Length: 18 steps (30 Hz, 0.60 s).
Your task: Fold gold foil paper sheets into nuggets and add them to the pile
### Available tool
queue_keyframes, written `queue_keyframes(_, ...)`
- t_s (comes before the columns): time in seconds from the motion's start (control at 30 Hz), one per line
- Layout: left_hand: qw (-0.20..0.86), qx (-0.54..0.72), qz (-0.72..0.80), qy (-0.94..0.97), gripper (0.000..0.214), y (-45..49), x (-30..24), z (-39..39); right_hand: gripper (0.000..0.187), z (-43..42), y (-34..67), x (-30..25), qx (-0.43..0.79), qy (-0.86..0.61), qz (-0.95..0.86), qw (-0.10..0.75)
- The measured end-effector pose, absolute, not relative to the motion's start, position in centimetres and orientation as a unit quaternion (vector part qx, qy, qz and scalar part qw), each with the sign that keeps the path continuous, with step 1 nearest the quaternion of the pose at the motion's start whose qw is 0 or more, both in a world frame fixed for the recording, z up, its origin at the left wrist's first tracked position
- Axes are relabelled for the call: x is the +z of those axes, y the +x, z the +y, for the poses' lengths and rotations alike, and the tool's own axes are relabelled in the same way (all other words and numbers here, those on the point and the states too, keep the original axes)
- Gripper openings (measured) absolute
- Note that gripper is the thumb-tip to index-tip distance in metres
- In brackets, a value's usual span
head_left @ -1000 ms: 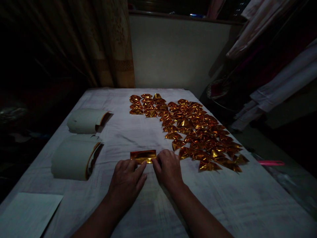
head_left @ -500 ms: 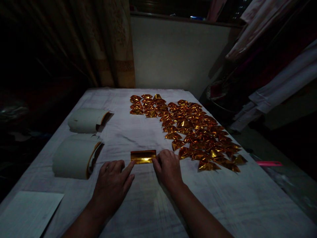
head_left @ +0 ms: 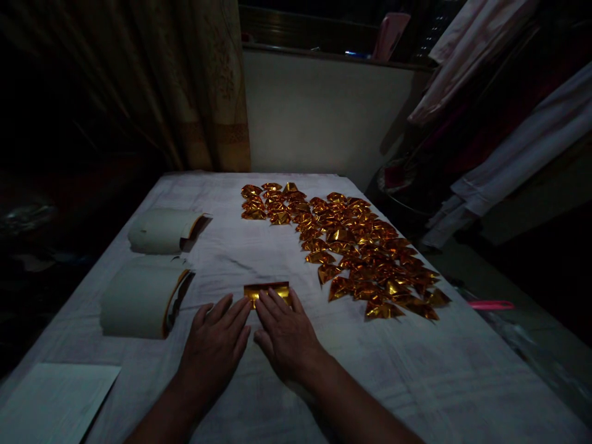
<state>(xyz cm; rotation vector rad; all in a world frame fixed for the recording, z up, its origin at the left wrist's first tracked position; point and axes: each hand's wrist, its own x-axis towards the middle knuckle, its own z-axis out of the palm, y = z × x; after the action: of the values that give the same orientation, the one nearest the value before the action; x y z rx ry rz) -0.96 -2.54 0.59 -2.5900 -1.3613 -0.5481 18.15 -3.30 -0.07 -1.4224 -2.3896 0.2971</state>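
A small folded sheet of gold foil paper [head_left: 266, 288] lies on the cloth-covered table in front of me. My right hand [head_left: 285, 330] rests flat over it, fingers stretched across its middle and right part. My left hand [head_left: 213, 342] lies with fingers extended, its fingertips at the sheet's lower left corner. Part of the foil is hidden under the right fingers. To the right spreads a large group of folded gold foil paper pieces [head_left: 351, 246], with pointed ends and crumpled-looking faces.
Two curved stacks of pale-backed paper [head_left: 134, 302] stand at the left, one behind the other. A flat pale sheet [head_left: 55, 394] lies at the near left corner. Beyond the table are a curtain [head_left: 217, 92], a wall [head_left: 314, 111] and hanging clothes [head_left: 499, 154].
My right hand has moved left from the foil's right edge, its fingers now spread flat over the sheet. My left hand stays near the lower left corner. The view has shifted slightly.
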Motion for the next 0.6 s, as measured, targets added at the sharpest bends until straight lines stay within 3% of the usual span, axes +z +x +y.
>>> queue_keyframes(0.6, 0.079, -0.189, -0.465, -0.861, 0.032, 0.3, 0.9, -2.6, 0.058, -5.7, 21.2, -1.0, 0.059, -0.633, -0.761, 0.127)
